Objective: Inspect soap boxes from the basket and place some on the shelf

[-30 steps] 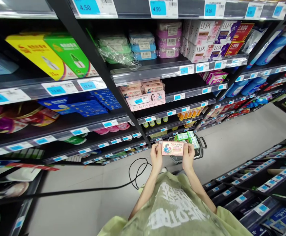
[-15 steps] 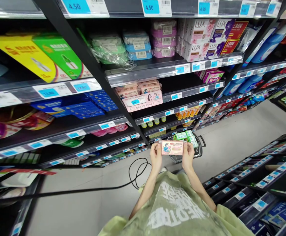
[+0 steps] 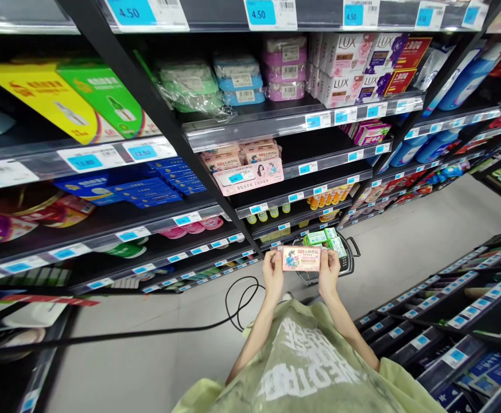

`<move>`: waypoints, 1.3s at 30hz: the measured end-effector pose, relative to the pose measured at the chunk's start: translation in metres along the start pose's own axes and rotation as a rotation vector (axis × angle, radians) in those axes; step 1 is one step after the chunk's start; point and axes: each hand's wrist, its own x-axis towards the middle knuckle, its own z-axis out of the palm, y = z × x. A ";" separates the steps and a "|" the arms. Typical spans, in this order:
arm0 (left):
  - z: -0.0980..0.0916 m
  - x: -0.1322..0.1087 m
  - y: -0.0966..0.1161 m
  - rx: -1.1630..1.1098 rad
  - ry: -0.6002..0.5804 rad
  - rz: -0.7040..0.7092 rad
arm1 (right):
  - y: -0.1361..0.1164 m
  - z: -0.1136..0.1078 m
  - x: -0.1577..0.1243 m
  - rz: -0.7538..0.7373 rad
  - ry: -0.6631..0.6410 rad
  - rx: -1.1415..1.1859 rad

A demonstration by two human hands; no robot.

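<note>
Between my two hands is a pink soap pack [image 3: 301, 258], held level with its printed front facing up at me. My left hand [image 3: 273, 271] pinches its left end. At the right end, the fingers of my right hand [image 3: 329, 272] are closed on it too. Below and just beyond the pack, a dark shopping basket [image 3: 350, 265] stands on the floor with green-and-white packs [image 3: 328, 236] inside, partly hidden by my hands. Similar pink soap packs [image 3: 261, 151] lie on a shelf ahead, behind a pink display strip [image 3: 252, 176].
Shelving with boxed LUX soap [image 3: 342, 54], plastic soap dishes [image 3: 241, 80] and yellow and green boxes [image 3: 99, 97] rises in front. A black cable [image 3: 159, 331] runs over the grey floor [image 3: 409, 229] and loops near my feet. More shelves [image 3: 452, 321] stand at right.
My hands and the soap pack stay in place. The view has shifted very slightly, so the upper shelves sit a little further left.
</note>
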 end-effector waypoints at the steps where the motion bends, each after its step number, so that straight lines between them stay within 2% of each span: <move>1: 0.000 0.000 0.000 0.004 0.000 0.004 | 0.000 -0.001 0.000 0.005 0.000 -0.005; 12: -0.001 -0.002 -0.006 0.013 -0.003 0.012 | -0.001 -0.003 -0.003 0.010 0.011 -0.004; 14: -0.001 -0.003 -0.006 -0.030 -0.030 -0.003 | -0.001 -0.003 -0.003 0.010 0.020 -0.006; 16: -0.002 -0.005 -0.004 -0.057 -0.107 0.024 | -0.001 -0.003 -0.004 0.017 0.032 0.000; 19: -0.004 -0.008 0.003 0.038 -0.248 0.196 | -0.001 -0.001 -0.005 0.044 0.034 0.025; 23: -0.007 -0.010 0.009 0.398 -0.379 0.486 | -0.002 0.001 -0.005 0.007 0.056 0.019; 26: -0.008 -0.008 0.007 0.561 -0.398 0.635 | -0.006 0.002 -0.004 -0.054 0.074 -0.031; 29: -0.008 -0.006 0.003 0.668 -0.364 0.779 | -0.015 0.004 -0.009 -0.110 0.065 -0.106; 31: -0.007 -0.005 0.002 0.713 -0.349 0.821 | -0.022 0.006 -0.015 -0.159 0.048 -0.158; 33: -0.005 -0.006 0.001 0.700 -0.339 0.817 | -0.030 0.007 -0.020 -0.205 -0.023 -0.193; 35: -0.004 -0.006 -0.001 0.598 -0.301 0.768 | -0.039 0.005 -0.023 -0.244 -0.179 -0.195; 37: -0.002 -0.007 -0.003 0.415 -0.258 0.641 | -0.045 0.003 -0.023 -0.271 -0.328 -0.155; 39: -0.001 -0.008 -0.004 0.190 -0.279 0.454 | -0.048 0.002 -0.020 -0.285 -0.356 -0.126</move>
